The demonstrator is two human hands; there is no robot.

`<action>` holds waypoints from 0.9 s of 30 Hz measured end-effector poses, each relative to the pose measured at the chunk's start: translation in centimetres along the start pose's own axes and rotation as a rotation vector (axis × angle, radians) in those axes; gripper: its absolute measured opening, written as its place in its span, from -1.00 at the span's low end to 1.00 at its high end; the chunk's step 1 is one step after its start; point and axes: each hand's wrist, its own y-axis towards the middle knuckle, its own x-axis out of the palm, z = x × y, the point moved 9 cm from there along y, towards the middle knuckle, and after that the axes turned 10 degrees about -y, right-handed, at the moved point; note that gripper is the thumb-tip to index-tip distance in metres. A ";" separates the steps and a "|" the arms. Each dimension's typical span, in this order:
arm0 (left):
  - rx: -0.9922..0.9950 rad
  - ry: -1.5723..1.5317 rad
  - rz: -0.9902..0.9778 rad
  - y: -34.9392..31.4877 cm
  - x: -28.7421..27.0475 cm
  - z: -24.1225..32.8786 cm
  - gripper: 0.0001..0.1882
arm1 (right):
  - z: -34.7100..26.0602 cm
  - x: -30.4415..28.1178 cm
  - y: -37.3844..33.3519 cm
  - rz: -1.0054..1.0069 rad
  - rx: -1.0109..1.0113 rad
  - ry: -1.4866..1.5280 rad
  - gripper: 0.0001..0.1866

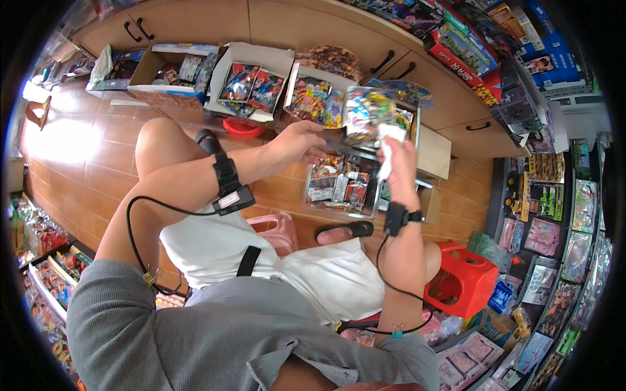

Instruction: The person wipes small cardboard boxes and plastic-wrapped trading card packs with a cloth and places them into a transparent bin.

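Observation:
My left hand (297, 142) reaches over the floor in front of the boxes, its fingers loosely bent and apart, with nothing in them. My right hand (400, 163) is closed on a thin white piece (390, 144) that looks like tissue or cloth; motion blurs it. Just beyond it is a colourful shiny packet (366, 111), also blurred; I cannot tell whether the right hand touches it. Below both hands stands a clear plastic bin (340, 212) with several foil packets (339, 186) in it. A white carton of colourful packets (308, 96) lies beyond my left hand.
Along the cabinets stand a white box (225, 57) and a brown carton (147, 68), both holding packets. A red basin (243, 128) sits under the white box. A red stool (462, 279) is at my right, and packed display racks (577, 254) line the right side.

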 end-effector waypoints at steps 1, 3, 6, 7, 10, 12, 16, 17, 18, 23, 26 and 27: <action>-0.029 0.048 -0.006 0.2 -0.2 -0.4 -0.50 | 0.7 -1.3 1.1 0.032 0.009 0.006 -0.79; -0.075 0.130 -0.027 0.3 0.4 -0.8 -0.53 | 1.3 -4.0 3.1 0.088 0.040 0.032 -0.77; -0.103 0.167 -0.070 0.5 0.9 -1.3 -0.56 | 3.2 -7.0 5.8 0.157 0.151 0.071 -0.73; -0.096 0.183 -0.057 0.5 0.9 -1.3 -0.59 | 3.4 -7.0 6.3 0.152 0.163 0.084 -0.73; -0.104 0.220 -0.048 0.4 0.6 -1.4 -0.64 | 3.2 -5.6 7.1 0.120 0.162 0.053 -0.71; -0.100 0.206 -0.046 0.4 0.5 -1.2 -0.63 | 3.1 -4.4 7.9 0.093 0.147 0.010 -0.71; -0.091 0.207 -0.053 0.7 0.3 -0.9 -0.63 | 5.8 -2.5 10.0 -0.038 0.201 -0.020 -0.72; -0.093 0.208 -0.056 0.7 0.2 -0.8 -0.63 | 6.4 -2.3 10.4 -0.060 0.225 -0.038 -0.72; -0.086 0.208 -0.045 0.5 -0.3 -0.7 -0.64 | 6.7 -1.4 10.2 -0.090 0.254 -0.054 -0.72; -0.071 0.167 -0.031 0.1 -0.7 -0.1 -0.70 | 3.1 -1.9 9.7 0.036 -0.043 -0.095 -0.75; -0.052 0.163 -0.028 0.0 -0.3 0.2 -0.69 | 0.1 -1.4 7.3 0.018 -0.072 -0.045 -0.75; -0.057 0.160 -0.035 -0.2 0.4 0.4 -0.68 | 0.2 -0.9 7.1 -0.105 -0.095 0.005 -0.70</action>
